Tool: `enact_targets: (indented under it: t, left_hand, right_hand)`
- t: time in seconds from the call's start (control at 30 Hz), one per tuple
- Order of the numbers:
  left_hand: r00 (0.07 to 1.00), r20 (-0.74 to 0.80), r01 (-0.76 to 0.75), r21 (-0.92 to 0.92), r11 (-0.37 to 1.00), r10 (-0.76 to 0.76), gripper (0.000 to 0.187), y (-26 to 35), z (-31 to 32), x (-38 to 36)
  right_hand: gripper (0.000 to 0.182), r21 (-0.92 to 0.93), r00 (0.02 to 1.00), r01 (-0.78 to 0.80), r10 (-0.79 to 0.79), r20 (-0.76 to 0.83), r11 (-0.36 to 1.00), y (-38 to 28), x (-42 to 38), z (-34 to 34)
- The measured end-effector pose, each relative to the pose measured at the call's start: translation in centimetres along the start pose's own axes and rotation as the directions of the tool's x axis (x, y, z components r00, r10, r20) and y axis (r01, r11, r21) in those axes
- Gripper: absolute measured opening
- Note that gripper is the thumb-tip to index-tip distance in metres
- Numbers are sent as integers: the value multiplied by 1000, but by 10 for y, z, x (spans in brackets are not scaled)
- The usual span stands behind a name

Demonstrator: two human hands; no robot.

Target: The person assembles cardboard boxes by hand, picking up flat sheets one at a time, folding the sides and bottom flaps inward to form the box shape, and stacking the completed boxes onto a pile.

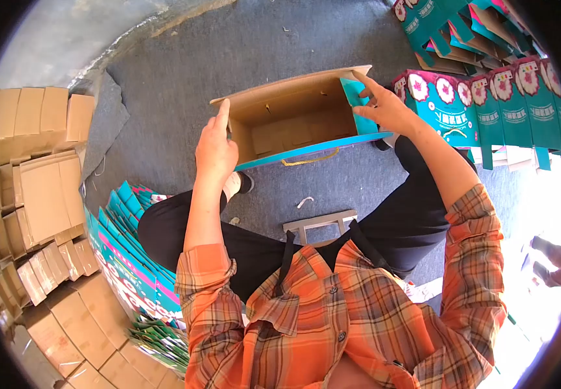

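An open cardboard gift box (pixel 293 129) is held out in front of my knees, brown inside and teal outside. A yellow cord handle (pixel 310 158) hangs on its near side. My left hand (pixel 217 146) grips the box's left end, one finger stretched up along the edge and the rest partly hidden. At the opposite end, my right hand (pixel 387 110) has thumb and fingers bent about a teal end flap (pixel 356 97). The long far flap (pixel 293 83) stands up along the back rim. The inside shows nothing but bare cardboard.
Finished teal boxes (pixel 446 107) stand in a row at the right, with more stacked behind. Flat teal box blanks (pixel 121 220) lean by my left leg. Brown cartons (pixel 47 194) are piled at the left. A low stool (pixel 319 223) shows between my legs.
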State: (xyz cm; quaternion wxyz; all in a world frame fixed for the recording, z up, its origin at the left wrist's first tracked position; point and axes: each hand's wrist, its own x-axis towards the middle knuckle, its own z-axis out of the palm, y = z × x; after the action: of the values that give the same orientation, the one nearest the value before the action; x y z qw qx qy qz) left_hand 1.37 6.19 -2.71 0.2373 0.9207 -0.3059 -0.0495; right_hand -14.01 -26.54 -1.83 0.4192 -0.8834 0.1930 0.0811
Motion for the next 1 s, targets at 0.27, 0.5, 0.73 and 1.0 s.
enact_targets:
  t: [0.27,0.5,0.73,1.0]
  left_hand:
    - [890,411,412,-537,736,-199,80,-2,13,2]
    - [836,548,397,-572,718,-26,90,-1,0,-2]
    - [809,579,448,-502,740,-97,63,-11,12,12]
    - [994,96,-58,2,998,57,28,0,46,7]
  right_hand:
    - [83,54,998,-34,31,63,998,-6,5,-4]
    - [73,80,988,-92,80,134,993,13,14,6]
    - [62,76,980,-95,80,180,993,14,18,4]
    - [55,-661,977,167,-213,11,732,4,6,29]
